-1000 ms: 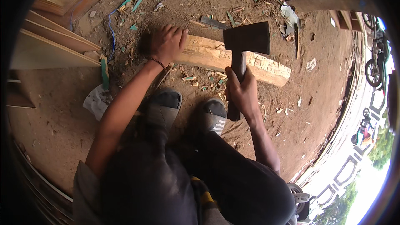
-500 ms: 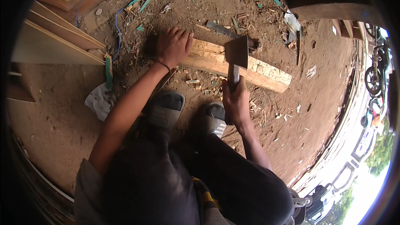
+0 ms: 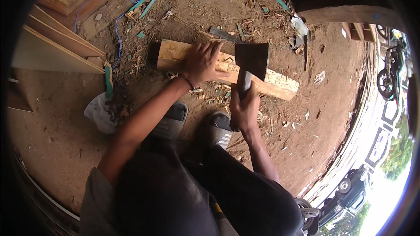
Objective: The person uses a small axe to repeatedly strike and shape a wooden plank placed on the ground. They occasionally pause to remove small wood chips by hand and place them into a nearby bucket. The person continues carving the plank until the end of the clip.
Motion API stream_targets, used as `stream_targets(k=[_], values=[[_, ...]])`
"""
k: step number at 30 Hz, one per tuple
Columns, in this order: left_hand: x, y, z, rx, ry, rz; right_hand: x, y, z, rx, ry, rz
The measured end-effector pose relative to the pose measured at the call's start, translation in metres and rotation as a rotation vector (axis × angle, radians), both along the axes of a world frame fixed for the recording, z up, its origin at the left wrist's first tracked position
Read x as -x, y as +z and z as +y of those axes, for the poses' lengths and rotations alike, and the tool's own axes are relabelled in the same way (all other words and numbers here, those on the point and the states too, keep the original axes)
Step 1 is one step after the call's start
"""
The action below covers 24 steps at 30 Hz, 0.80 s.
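Note:
A pale wooden beam point(image 3: 170, 57) with a rough-hewn top lies across the dirt in front of my feet. My left hand point(image 3: 202, 63) grips it left of the middle, fingers over the top and thumb spread along the near side. In my right hand point(image 3: 246, 107) is a hatchet point(image 3: 253, 59), held by its short handle. Its broad dark blade is over the right half of the beam, hiding part of the wood. I cannot tell whether the blade touches it.
Wood chips and green-painted splinters point(image 3: 148, 8) litter the ground. A dark flat strip point(image 3: 225, 34) lies behind the beam. Boards point(image 3: 61, 46) stand at the left beside a blue string point(image 3: 117, 35) and a crumpled white bag point(image 3: 100, 112). My sandals point(image 3: 220, 129) are close to the beam.
My left hand has shifted right along the beam from its left end, which now shows. The hatchet blade has turned slightly, and my right hand has moved a little left.

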<state>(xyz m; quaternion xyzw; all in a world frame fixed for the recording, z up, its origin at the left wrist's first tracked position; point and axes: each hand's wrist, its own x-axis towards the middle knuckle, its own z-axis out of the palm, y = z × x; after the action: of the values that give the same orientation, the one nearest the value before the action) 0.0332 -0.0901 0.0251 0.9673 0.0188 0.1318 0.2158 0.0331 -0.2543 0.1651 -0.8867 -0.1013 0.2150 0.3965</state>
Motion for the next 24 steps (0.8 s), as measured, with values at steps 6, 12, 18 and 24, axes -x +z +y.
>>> stream_targets(k=[6, 12, 18, 24], values=[[0.003, -0.001, 0.004, -0.021, -0.015, -0.034, 0.004, 0.011, -0.004, -0.170, -0.154, 0.054], [0.002, -0.003, 0.003, -0.038, -0.018, -0.043, 0.007, -0.002, -0.009, 0.012, -0.031, 0.050], [0.003, -0.003, 0.005, -0.088, -0.025, -0.093, 0.017, -0.010, -0.011, -0.008, -0.011, -0.102], [0.004, -0.001, 0.003, -0.106, -0.011, -0.070, 0.016, -0.002, -0.016, -0.018, 0.019, -0.026]])
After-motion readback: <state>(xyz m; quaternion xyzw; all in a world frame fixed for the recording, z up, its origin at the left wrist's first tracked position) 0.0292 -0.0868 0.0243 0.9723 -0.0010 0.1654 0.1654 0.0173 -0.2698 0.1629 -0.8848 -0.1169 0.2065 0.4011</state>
